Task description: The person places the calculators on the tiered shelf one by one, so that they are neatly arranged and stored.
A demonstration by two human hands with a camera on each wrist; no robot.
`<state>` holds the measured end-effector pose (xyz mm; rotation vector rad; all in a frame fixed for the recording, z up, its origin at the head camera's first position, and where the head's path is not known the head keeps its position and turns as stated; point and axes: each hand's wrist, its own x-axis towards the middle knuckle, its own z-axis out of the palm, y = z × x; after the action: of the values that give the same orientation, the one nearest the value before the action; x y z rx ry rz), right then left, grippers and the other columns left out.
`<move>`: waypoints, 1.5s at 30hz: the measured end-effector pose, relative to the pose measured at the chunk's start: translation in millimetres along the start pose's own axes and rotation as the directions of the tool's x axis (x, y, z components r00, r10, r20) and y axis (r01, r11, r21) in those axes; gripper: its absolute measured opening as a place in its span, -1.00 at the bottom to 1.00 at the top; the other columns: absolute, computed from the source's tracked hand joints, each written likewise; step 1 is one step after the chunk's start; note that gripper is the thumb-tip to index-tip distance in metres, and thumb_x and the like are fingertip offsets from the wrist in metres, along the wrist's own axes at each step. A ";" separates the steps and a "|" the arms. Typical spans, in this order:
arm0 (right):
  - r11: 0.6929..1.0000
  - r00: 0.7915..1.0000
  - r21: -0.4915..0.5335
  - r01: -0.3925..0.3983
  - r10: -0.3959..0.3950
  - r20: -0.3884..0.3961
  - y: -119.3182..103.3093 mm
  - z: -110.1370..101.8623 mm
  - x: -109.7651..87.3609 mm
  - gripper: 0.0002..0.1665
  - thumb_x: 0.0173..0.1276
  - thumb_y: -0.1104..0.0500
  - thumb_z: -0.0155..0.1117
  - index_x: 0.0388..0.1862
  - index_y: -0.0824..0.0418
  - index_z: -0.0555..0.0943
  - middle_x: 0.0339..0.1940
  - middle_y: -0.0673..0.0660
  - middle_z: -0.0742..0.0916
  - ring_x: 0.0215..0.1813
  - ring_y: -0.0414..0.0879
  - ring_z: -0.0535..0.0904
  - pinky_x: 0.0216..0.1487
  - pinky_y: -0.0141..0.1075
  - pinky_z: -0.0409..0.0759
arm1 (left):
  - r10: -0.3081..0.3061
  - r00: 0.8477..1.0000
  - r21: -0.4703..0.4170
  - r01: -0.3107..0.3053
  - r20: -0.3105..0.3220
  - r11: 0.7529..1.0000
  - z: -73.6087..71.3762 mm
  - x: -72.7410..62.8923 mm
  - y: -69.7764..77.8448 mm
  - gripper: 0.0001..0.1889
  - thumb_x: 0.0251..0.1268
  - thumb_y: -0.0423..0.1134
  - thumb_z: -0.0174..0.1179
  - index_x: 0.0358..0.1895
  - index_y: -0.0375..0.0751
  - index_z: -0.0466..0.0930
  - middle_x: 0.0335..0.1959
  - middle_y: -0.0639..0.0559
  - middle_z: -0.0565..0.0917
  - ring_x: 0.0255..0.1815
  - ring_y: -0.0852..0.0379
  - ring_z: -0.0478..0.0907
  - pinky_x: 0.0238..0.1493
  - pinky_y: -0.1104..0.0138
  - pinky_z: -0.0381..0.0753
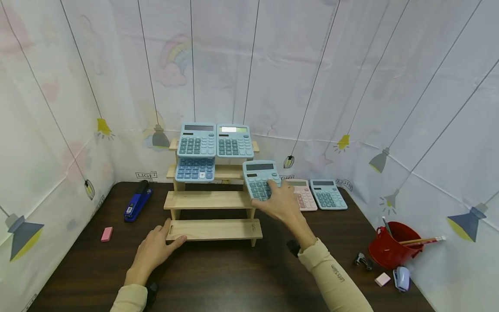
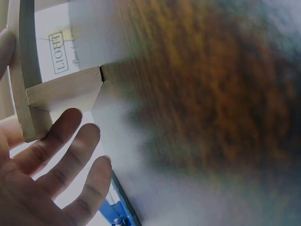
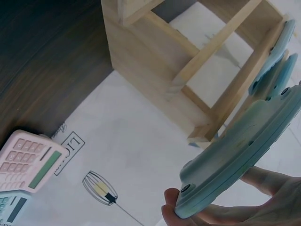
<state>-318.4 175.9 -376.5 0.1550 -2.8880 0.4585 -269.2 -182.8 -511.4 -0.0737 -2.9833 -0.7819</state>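
Observation:
My right hand (image 1: 281,201) grips a light blue calculator (image 1: 260,167) by its lower right part, beside the right end of the wooden tiered rack (image 1: 210,200). In the right wrist view that calculator (image 3: 240,146) is seen from its edge and underside, apart from the rack. My left hand (image 1: 153,247) touches the left end of the lowest step, its thumb along the front edge and its other fingers extended. Two light blue calculators (image 1: 196,141) (image 1: 234,142) lean side by side on the top tier. A bluer calculator (image 1: 195,169) stands below them at the left.
Right of the rack lie a pink calculator (image 1: 306,197) and a light blue calculator (image 1: 328,195). A blue stapler (image 1: 137,203) and pink eraser (image 1: 106,234) lie left. At right are a red bucket (image 1: 383,249) with pencils, a staple remover (image 1: 362,261), an eraser (image 1: 382,279) and a small stapler (image 1: 401,278).

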 end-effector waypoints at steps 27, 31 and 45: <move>0.997 0.998 -0.044 0.064 -0.064 -0.009 -25.6 7.0 18.9 0.08 0.03 -0.45 0.26 0.44 0.12 0.43 0.20 0.52 0.50 0.18 0.41 0.43 0.19 0.30 0.44 | -0.009 1.000 0.009 0.009 0.005 1.000 1.6 2.3 -1.9 0.09 0.23 0.51 0.06 0.56 -0.31 0.13 0.20 -0.38 0.55 0.15 -0.32 0.55 0.08 -0.23 0.56; 0.998 0.997 -0.029 0.064 -0.065 -0.029 -32.0 13.9 24.9 0.04 0.03 -0.43 0.28 0.41 0.12 0.46 0.21 0.51 0.49 0.22 0.44 0.39 0.26 0.31 0.33 | -0.007 1.000 0.012 0.006 0.003 1.000 1.2 2.8 -2.0 0.10 0.23 0.53 0.05 0.56 -0.31 0.13 0.20 -0.38 0.55 0.14 -0.31 0.56 0.07 -0.22 0.56; 0.996 0.993 0.003 0.088 -0.087 -0.085 -49.5 31.4 31.1 0.05 0.07 -0.50 0.31 0.41 0.10 0.46 0.29 0.48 0.47 0.22 0.37 0.38 0.27 0.23 0.35 | -0.008 1.000 0.011 0.008 0.000 1.000 1.4 2.2 -1.8 0.07 0.25 0.48 0.08 0.56 -0.31 0.13 0.19 -0.37 0.56 0.14 -0.30 0.56 0.08 -0.22 0.57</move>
<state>-347.9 117.0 -384.1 0.2556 -2.7845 0.4472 -271.5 -183.6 -513.4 -0.0613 -2.9893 -0.7667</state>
